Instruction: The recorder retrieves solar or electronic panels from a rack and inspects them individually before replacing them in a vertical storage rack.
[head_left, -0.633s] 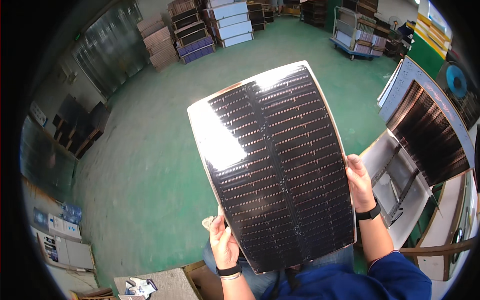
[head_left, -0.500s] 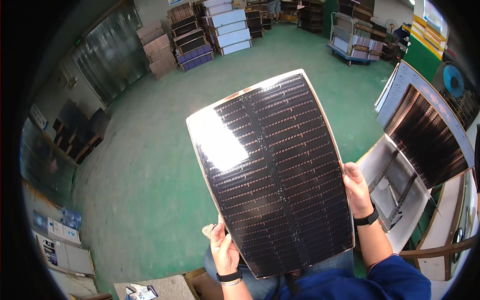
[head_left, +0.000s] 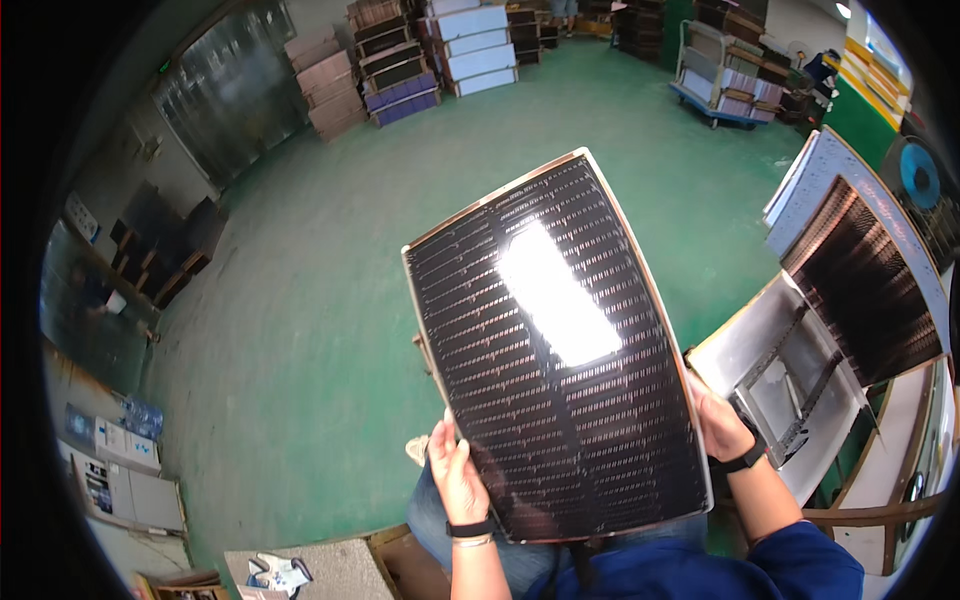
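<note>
In front of me I hold up a large rectangular glossy black panel (head_left: 480,360), marked with rows of small copper-coloured dashes and edged by a thin pale border. It is tilted, and a bright white reflection hides part of its middle. My left hand (head_left: 462,482) grips the lower left edge, thumb and fingers close to the rim. On the right edge, my right hand (head_left: 720,425) is closed, with its fingertips partly hidden behind the panel. Dark bands circle both wrists.
To my right stand a white tray-like frame (head_left: 725,342) and a leaning panel (head_left: 865,290) with a dark middle. A glove (head_left: 280,572) lies on a board at lower left. Stacked boxes (head_left: 480,50) and a loaded blue trolley (head_left: 715,100) stand farther back on the green floor.
The panel has tilted, and its reflection has shifted from the upper left to the middle. My right hand's fingers have slipped farther behind its edge. Both hands keep their hold.
</note>
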